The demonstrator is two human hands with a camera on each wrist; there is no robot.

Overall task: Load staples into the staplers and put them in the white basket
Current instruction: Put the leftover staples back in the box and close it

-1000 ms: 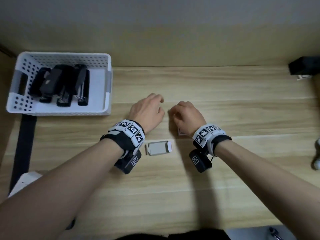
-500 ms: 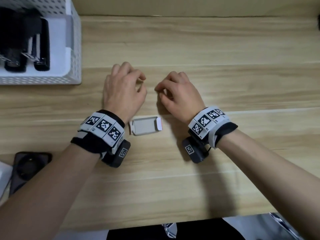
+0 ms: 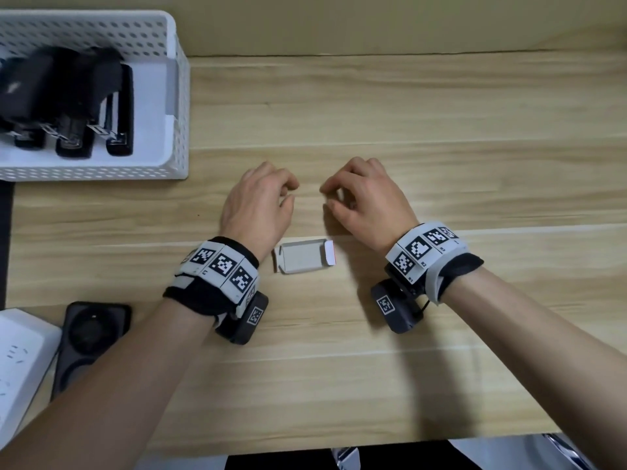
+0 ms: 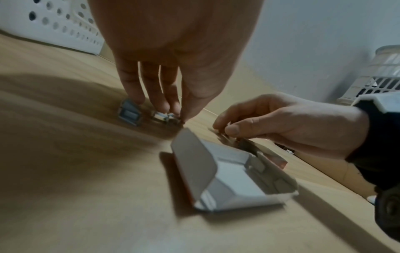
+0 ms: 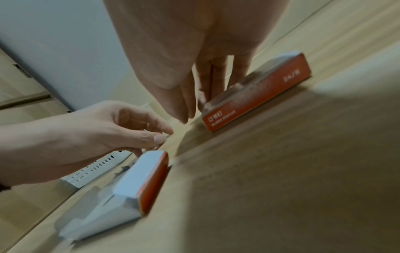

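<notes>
My left hand (image 4: 173, 56) pinches loose staples (image 4: 166, 118) off the table; my right hand (image 4: 270, 123) fingers the box (image 5: 255, 90), grip unclear. Three staplers (image 3: 68, 106) sit in the basket (image 3: 176, 96). Next, I reckon: gather the strips.

Matt wood-grain table (image 3: 407, 106); perforated plastic basket (image 3: 179, 96); cardboard box (image 3: 302, 256).

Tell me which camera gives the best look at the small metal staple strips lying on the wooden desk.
The left wrist view: the small metal staple strips lie in plain sight on the wooden desk at the left hand's fingertips. In the head view the hand's back hides them. The right wrist view shows only blur there, so I cannot make them out.
</notes>
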